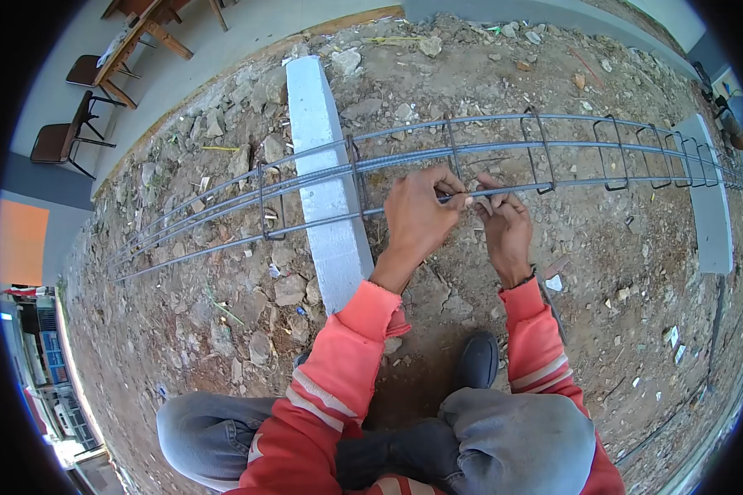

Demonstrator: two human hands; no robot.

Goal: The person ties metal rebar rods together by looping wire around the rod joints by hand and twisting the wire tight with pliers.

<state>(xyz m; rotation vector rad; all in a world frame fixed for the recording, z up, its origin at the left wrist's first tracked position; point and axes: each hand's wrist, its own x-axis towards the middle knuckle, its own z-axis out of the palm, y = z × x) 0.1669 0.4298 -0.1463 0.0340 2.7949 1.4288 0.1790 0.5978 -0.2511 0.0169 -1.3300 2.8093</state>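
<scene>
A long cage of steel bars (pixel 404 157) with square wire stirrups (pixel 538 153) lies across the view, resting on a pale block (pixel 330 198). At the cage's near bar, beside a stirrup, my left hand (pixel 423 210) has its thumb and fingers closed around the bar. Just to its right, my right hand (pixel 504 224) is pinched at the same bar, its fingertips nearly touching those of my left. Whatever small thing sits between the right fingertips is too small to make out.
Another pale block (pixel 706 198) supports the cage at the right. Stones and rubble cover the ground (pixel 611 289). Chairs (pixel 56 142) and a wooden table (pixel 128 49) stand at the upper left. Part of a person (pixel 733 115) shows at the far right edge.
</scene>
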